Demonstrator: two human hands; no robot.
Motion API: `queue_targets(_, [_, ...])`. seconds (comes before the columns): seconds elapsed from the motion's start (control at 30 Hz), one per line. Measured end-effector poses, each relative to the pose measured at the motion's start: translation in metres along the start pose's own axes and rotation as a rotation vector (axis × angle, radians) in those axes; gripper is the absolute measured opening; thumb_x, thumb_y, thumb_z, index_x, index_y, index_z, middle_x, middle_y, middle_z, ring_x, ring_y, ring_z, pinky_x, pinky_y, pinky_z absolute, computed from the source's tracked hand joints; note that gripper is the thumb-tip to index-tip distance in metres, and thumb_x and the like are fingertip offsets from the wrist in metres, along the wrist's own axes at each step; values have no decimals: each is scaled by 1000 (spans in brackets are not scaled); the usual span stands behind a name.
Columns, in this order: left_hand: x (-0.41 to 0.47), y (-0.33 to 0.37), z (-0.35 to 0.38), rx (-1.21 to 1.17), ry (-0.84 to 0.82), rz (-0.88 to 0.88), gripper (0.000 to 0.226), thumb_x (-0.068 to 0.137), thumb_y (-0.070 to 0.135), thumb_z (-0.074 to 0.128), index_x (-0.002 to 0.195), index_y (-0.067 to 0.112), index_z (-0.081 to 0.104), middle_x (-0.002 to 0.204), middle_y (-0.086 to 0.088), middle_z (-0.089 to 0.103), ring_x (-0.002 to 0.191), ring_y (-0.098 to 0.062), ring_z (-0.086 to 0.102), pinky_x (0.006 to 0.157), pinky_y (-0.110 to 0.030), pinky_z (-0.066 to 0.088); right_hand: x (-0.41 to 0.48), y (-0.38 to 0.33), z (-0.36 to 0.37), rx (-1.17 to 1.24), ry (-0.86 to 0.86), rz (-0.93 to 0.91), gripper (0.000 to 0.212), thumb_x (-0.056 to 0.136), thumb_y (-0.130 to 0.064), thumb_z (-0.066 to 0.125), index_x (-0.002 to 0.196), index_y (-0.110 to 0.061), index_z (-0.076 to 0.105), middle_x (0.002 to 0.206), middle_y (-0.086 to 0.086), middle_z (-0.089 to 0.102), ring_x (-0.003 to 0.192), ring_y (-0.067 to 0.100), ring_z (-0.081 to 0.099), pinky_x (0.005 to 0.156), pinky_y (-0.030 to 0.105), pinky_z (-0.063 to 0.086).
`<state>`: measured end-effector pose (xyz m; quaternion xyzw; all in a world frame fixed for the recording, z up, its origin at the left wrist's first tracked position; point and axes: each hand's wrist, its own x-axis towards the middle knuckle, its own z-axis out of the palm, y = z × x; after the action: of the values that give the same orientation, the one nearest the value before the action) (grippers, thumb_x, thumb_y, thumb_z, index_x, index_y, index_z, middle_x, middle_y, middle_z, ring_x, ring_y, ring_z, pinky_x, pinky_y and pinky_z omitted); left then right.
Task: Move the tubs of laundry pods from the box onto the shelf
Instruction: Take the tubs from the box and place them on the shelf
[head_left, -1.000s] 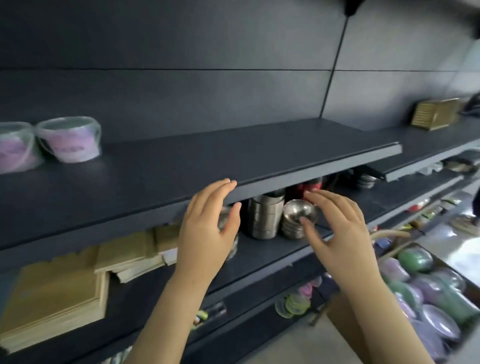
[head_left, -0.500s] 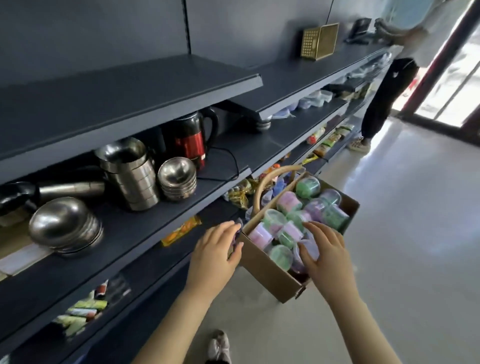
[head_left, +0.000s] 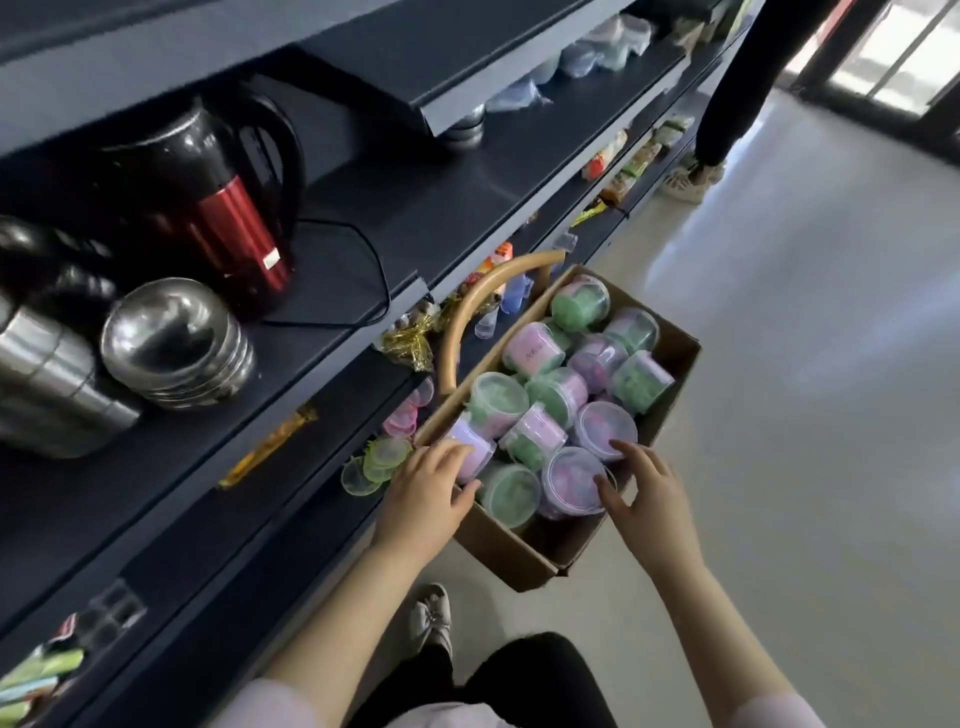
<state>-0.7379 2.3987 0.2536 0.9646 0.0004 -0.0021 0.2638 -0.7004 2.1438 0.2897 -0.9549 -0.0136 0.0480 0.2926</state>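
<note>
An open cardboard box (head_left: 519, 553) stands on the floor against the dark shelving (head_left: 457, 176). It is packed with several clear tubs of purple and green laundry pods. My left hand (head_left: 423, 501) grips a purple tub (head_left: 475, 449) at the box's near left corner, fingers on top and thumb at its side. My right hand (head_left: 649, 506) is spread over the near right tubs. Its thumb touches the rim of a purple tub (head_left: 566, 480) and its index finger rests on another purple tub (head_left: 602, 428).
A red and black kettle (head_left: 228, 218) with its cord and stacked steel bowls (head_left: 171, 345) stand on the middle shelf. A curved basket handle (head_left: 480, 309) rises beside the box. Another person's legs (head_left: 737, 88) are at the far end of the aisle. My shoe (head_left: 431, 618) is below the box.
My view has swung from the upper shelf down to the box. Both hands have dropped from the shelf edge onto the tubs, and the left now holds a purple one.
</note>
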Motion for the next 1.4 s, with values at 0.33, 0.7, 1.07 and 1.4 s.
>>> queue_targets(0.33, [95,-35,102,-152,0,-330,53,86,29,70,134,10,54,137,-5,53,129,-26,46,102,-45,42,140,72,106,99,-256,19,54,86,-26,72,136,-15,53,126,7,60,115,21,52,92,15,31])
queue_targets(0.7, [158,-43,178,-22,10,-411,73,80,42,74,142,17,46,142,-13,49,129,-31,47,101,-45,41,183,119,165,153,-496,-84,81,79,-32,78,148,-26,36,139,-3,52,122,23,51,102,38,41])
queue_targets(1.07, [167,-54,183,182,-56,-347,65,82,51,67,140,26,49,125,-8,59,118,-28,53,91,-44,43,183,128,173,-37,-517,-222,98,79,-42,74,154,-33,11,113,4,56,103,27,53,88,32,37])
queue_targets(1.4, [163,-44,165,-204,170,-288,57,71,30,81,121,7,66,109,-19,59,101,-31,60,86,-36,50,163,115,144,155,-314,-55,91,70,-41,82,146,-37,33,130,2,53,114,25,47,97,32,35])
